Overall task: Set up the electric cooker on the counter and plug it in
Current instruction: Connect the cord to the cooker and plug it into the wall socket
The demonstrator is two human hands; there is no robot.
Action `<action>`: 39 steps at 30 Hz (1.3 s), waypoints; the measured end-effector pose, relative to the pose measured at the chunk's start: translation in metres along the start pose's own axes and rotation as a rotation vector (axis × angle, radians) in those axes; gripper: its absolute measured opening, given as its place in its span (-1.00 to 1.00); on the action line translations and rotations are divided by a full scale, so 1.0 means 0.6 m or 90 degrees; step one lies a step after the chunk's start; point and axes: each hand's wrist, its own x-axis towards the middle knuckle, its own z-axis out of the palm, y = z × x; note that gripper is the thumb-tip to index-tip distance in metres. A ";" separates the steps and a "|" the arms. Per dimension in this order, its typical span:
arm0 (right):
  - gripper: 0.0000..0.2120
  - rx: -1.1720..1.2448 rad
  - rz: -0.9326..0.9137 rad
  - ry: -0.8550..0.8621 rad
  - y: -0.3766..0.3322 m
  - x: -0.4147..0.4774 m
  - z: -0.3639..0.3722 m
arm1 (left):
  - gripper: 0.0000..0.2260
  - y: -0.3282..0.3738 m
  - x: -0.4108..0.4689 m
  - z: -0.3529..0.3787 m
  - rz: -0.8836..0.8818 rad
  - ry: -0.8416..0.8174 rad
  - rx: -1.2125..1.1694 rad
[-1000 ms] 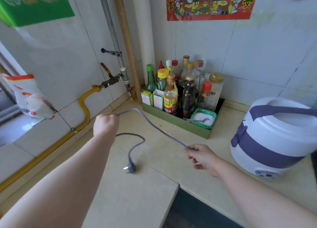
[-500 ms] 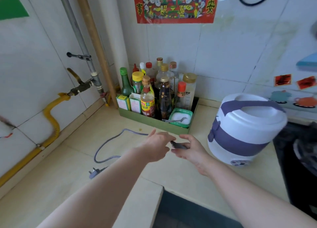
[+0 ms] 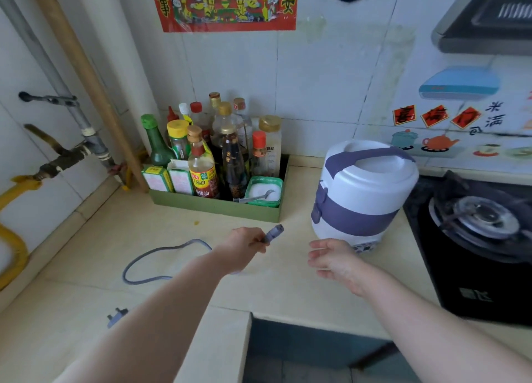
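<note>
The white and purple electric cooker [image 3: 362,189] stands upright on the beige counter [image 3: 285,284], lid on, between the bottle tray and the stove. My left hand [image 3: 244,246] grips the grey power cord just behind its appliance connector [image 3: 275,232], which points toward the cooker. The cord [image 3: 155,260] loops back across the counter to the wall plug [image 3: 116,316], which lies loose near my left forearm. My right hand [image 3: 331,257] hovers open, holding nothing, just in front of the cooker's base.
A green tray [image 3: 218,207] of sauce bottles and a salt tub sits against the back wall left of the cooker. A black gas stove [image 3: 475,227] is at the right. Gas pipes and a yellow hose [image 3: 17,184] run along the left wall. The counter edge drops off in front.
My left hand has taken over the connector end of the cord from my right hand. My right hand has let go and opened near the cooker. The view has shifted right.
</note>
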 end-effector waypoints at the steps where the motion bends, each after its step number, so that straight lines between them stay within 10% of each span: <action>1: -0.69 -0.003 0.018 0.019 0.010 0.001 -0.011 | -0.86 0.003 0.002 0.004 -0.001 -0.002 -0.009; 15: -0.89 0.051 -0.011 0.427 0.022 0.064 -0.176 | -0.82 0.122 0.091 0.062 -0.151 0.112 -0.425; 21: -0.57 0.177 -0.062 0.377 -0.016 0.054 -0.187 | -0.77 0.179 0.166 0.064 -0.205 0.207 -0.499; 39: -0.67 0.348 -0.017 0.241 -0.041 0.080 -0.210 | -0.73 0.219 0.226 0.076 -0.222 0.200 -0.596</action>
